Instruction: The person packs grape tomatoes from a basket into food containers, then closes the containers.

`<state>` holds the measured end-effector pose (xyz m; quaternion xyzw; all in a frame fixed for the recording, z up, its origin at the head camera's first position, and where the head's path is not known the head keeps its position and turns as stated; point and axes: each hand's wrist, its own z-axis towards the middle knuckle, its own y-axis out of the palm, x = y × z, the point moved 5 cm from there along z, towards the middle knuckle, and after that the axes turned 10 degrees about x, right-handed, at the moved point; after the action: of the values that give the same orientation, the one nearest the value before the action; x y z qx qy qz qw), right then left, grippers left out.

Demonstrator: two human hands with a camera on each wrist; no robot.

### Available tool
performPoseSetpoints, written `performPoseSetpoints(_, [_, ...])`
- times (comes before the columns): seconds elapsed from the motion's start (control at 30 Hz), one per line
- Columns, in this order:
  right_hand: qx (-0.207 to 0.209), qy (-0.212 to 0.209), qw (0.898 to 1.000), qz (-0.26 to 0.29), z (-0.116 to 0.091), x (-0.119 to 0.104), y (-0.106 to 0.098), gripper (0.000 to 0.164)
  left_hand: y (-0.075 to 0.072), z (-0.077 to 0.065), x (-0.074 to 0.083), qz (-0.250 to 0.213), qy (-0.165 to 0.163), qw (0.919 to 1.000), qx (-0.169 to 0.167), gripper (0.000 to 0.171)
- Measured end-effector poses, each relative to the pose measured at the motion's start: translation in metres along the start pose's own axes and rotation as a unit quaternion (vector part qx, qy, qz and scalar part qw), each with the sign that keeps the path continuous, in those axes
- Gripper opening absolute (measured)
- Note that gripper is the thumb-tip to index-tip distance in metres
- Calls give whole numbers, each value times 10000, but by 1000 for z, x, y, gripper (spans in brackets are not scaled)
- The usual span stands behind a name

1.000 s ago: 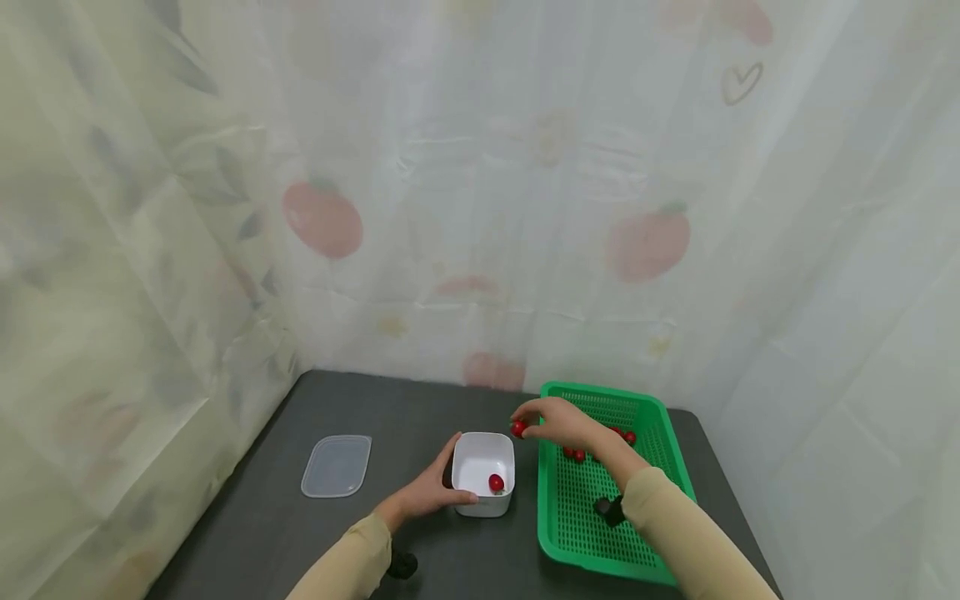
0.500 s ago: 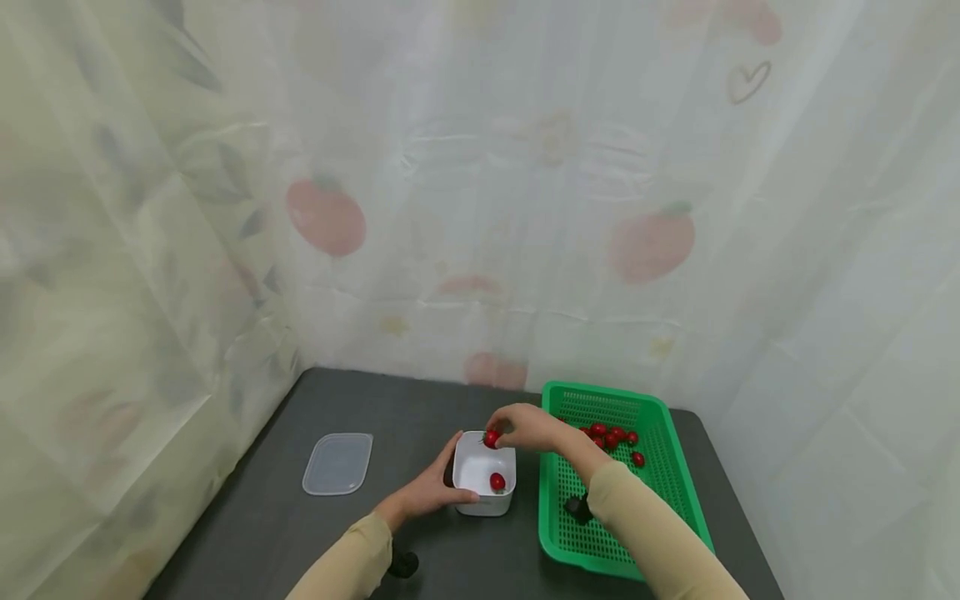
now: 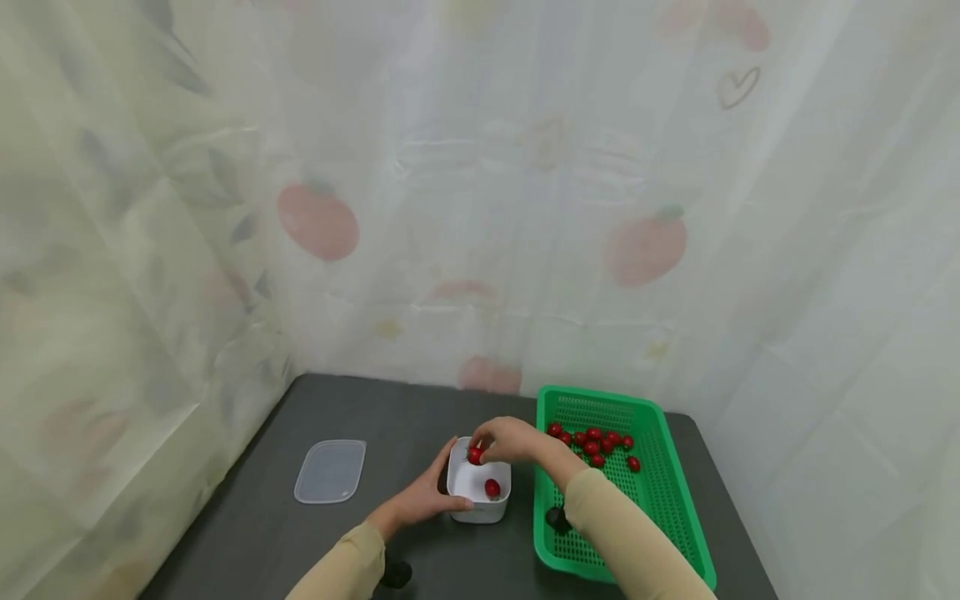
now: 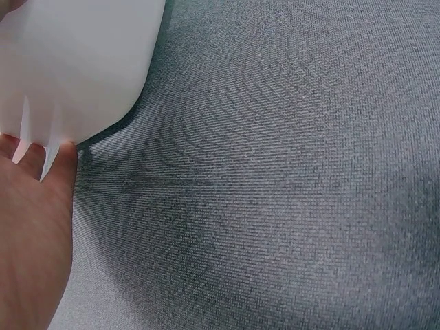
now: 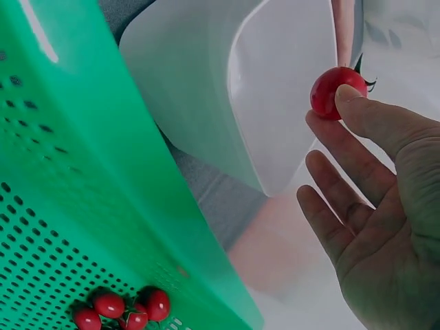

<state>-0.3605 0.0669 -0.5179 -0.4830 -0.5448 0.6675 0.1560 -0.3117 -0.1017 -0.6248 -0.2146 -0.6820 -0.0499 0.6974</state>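
In the head view my left hand (image 3: 420, 502) grips a square white container (image 3: 478, 514), thumb on the near side and fingers along the left side. One cherry tomato (image 3: 492, 488) lies inside it, toward the front right. My right hand (image 3: 512, 440) is over the container's far part and pinches a second cherry tomato (image 5: 331, 92) between thumb and index finger. Its green stem end points away from the fingers in the right wrist view, where the other fingers are loosely bent. In the left wrist view, fingertips (image 4: 67, 152) press the container's wall.
A green perforated basket (image 3: 543, 517) stands to the right, with several cherry tomatoes (image 3: 592, 448) toward its far side. A clear flat lid (image 3: 331, 472) lies on the dark table (image 3: 420, 408) to the left. Patterned curtains (image 3: 480, 208) enclose the back and sides.
My right hand has moved left from beside the basket to over the container, carrying the pinched cherry tomato. My left hand keeps its grip on the container.
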Motion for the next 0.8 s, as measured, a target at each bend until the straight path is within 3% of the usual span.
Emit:
performPoseSetpoints(0.27, [-108, -114, 9995, -268, 5, -2, 9, 21, 0, 2, 0, -42, 6, 10000, -34, 115])
performPoseSetpoints(0.6, [-278, -140, 9939, -1060, 9, -13, 22, 16, 0, 2, -1, -169, 12, 9998, -107, 112])
performPoseSetpoints(0.8, [-422, -136, 9911, -1254, 9, -17, 30, 13, -1, 0, 2, 40, 174, 9998, -42, 115])
